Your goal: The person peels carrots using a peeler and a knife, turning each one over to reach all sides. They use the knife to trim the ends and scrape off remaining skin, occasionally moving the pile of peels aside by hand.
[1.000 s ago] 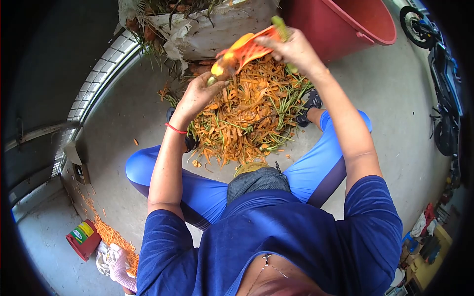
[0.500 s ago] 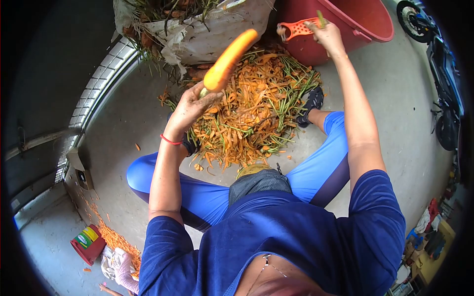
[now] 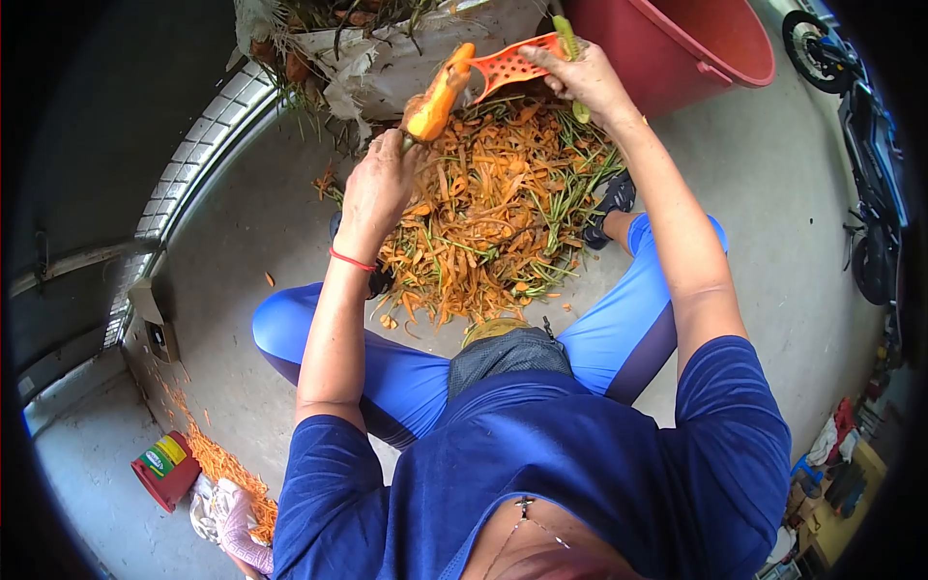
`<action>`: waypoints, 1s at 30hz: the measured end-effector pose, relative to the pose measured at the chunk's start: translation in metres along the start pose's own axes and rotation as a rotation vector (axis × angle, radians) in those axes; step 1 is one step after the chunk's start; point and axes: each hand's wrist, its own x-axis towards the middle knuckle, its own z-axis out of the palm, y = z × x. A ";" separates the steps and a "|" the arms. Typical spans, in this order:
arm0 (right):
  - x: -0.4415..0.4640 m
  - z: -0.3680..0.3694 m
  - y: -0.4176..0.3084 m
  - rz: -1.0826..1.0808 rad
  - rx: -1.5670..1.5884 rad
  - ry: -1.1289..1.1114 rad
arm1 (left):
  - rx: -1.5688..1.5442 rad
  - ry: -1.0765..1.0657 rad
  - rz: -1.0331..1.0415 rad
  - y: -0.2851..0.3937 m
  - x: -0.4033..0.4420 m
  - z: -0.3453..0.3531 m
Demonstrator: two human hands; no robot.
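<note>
My left hand (image 3: 380,184) is closed around the stem end of a carrot (image 3: 437,108), which points up and to the right over the peelings. Bright orange flesh shows on part of it, with browner patches along its side. An orange-red peeler (image 3: 512,68) with rows of holes is gripped in my right hand (image 3: 590,82). Its far end is close to the carrot's tip; whether they touch I cannot tell. A green piece (image 3: 566,37) also sticks out of my right hand; whether it is a stem or part of the peeler is unclear.
A heap of orange peelings and green stems (image 3: 483,213) lies between my feet. Beyond it stand a stuffed white sack (image 3: 387,72) and a red tub (image 3: 628,58). A motorbike (image 3: 865,164) is at right; a person's patterned sleeve (image 3: 237,532) and small red bucket (image 3: 164,474) are lower left.
My right hand has brought the peeler left from beside the red tub to the carrot. My left hand has shifted slightly, and the carrot shows a browner side.
</note>
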 end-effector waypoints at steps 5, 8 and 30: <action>0.001 -0.006 -0.004 -0.013 0.011 0.057 | 0.235 0.074 -0.009 -0.001 0.000 -0.006; -0.001 0.000 -0.006 -0.016 0.034 0.007 | 0.047 -0.174 -0.282 -0.006 0.007 0.000; 0.024 -0.073 0.064 0.107 -0.072 0.042 | -0.978 -0.191 -0.207 -0.007 -0.003 0.007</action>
